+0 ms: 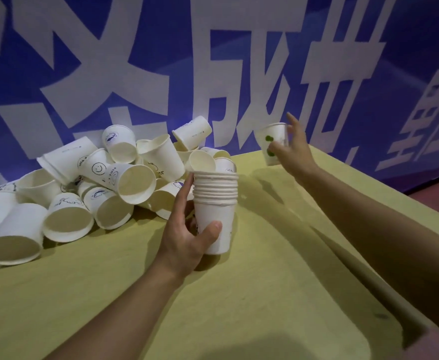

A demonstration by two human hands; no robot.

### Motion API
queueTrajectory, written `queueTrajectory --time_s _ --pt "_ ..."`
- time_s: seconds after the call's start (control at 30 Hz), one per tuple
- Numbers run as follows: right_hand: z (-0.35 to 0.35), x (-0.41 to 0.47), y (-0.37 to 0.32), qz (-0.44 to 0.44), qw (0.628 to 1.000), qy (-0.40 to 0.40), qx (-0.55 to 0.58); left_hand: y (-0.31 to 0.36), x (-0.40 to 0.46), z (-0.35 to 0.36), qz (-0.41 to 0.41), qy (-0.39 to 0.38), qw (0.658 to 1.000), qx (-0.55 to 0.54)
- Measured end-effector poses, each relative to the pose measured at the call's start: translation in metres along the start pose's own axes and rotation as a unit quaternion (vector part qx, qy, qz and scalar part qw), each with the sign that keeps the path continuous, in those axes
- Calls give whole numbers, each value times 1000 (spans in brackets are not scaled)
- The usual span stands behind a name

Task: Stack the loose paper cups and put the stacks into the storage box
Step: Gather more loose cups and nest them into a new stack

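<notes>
With the left hand (190,240) gripping the upright stack (214,206) on the surface (265,281), the right hand (292,149), fingers pinching a green-dotted cup (274,141), should drop it in squarely, mouth up.

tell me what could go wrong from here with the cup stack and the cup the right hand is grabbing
1. The left hand grips the nested cup stack only at its lowest cup, so the tall top could tip or slide apart.
2. The right hand holds the green-dotted cup near the table's far edge; a slip could drop it off.
3. The loose cup pile leans by the stack; a bump may scatter it.
</notes>
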State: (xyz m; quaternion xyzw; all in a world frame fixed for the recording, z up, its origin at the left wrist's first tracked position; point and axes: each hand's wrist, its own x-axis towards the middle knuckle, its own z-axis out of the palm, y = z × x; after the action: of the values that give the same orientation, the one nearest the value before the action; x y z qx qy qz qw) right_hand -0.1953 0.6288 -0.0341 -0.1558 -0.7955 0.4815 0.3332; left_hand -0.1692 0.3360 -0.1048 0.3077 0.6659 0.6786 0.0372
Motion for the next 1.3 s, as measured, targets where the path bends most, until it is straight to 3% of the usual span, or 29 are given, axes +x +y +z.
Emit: queueTrajectory --time_s 0.13,0.3,0.53,0.67,0.77,0.9,1.1,1.17,1.3 --pt "17 -66 -69 -30 983 -54 173 6 -5 2 9 -35 999 40" --pt "32 -135 -90 -80 988 -110 69 8 -9 0 16 -41 997 69" --pt "48 -175 -77 -43 989 -136 38 18 -19 -16 1 9 997 70" --pt "66 -135 -87 9 996 -58 63 29 -26 -29 6 30 996 84" --pt "88 -90 -73 61 998 0 -29 35 -36 -45 22 59 995 80" --pt "113 -67 -42 159 972 -89 -151 31 -55 -66 23 79 994 74" --pt "105 -74 -56 228 957 -158 -85 27 -59 -67 5 48 997 61" --pt "95 -76 -57 212 970 -107 -63 25 -60 -68 -1 24 998 51" --pt "71 -98 -82 49 999 -13 -5 25 -58 -69 -15 -26 999 31"
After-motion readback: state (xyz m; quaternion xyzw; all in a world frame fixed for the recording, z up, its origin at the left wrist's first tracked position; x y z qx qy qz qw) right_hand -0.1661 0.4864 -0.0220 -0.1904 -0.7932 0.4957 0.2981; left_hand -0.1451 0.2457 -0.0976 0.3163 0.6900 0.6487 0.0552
